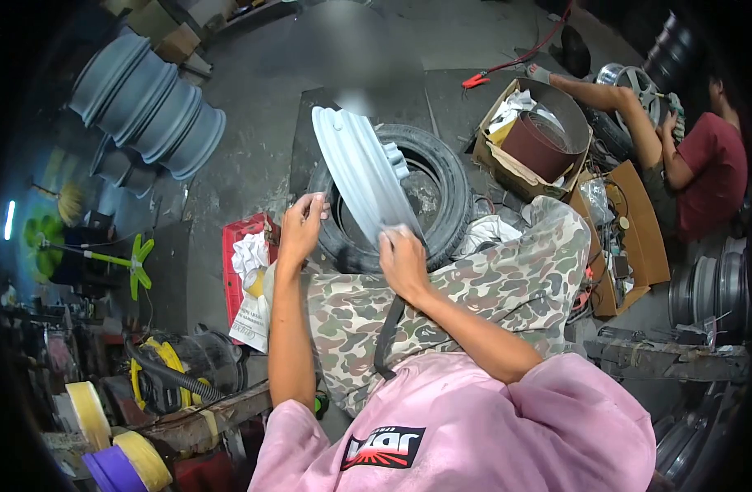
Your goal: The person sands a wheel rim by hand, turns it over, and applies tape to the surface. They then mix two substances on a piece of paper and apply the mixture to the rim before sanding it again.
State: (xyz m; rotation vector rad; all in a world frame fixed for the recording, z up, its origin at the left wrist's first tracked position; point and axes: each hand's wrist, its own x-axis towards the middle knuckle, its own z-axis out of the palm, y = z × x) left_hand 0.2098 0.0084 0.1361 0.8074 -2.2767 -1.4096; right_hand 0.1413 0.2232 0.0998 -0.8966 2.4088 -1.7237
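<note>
A grey-painted wheel rim (355, 172) stands tilted on edge on a black tyre (449, 193) that lies flat on the floor in front of me. My right hand (403, 262) is at the rim's lower edge, its fingers closed together against the surface. Something pale and blurred shows at those fingertips; I cannot make out what it is. To the left of the rim, my left hand (302, 225) is raised, fingers loosely bent and apart, with nothing seen in it. Camouflage cloth (441, 307) covers my lap below both hands.
A red crate (236, 287) with paper stands left. To the right are a cardboard box (486, 152) with brown abrasive rolls and another box (650, 238) of tools. Stacked rims (146, 107) stand far left. A co-worker in a red shirt (716, 168) handles a wheel.
</note>
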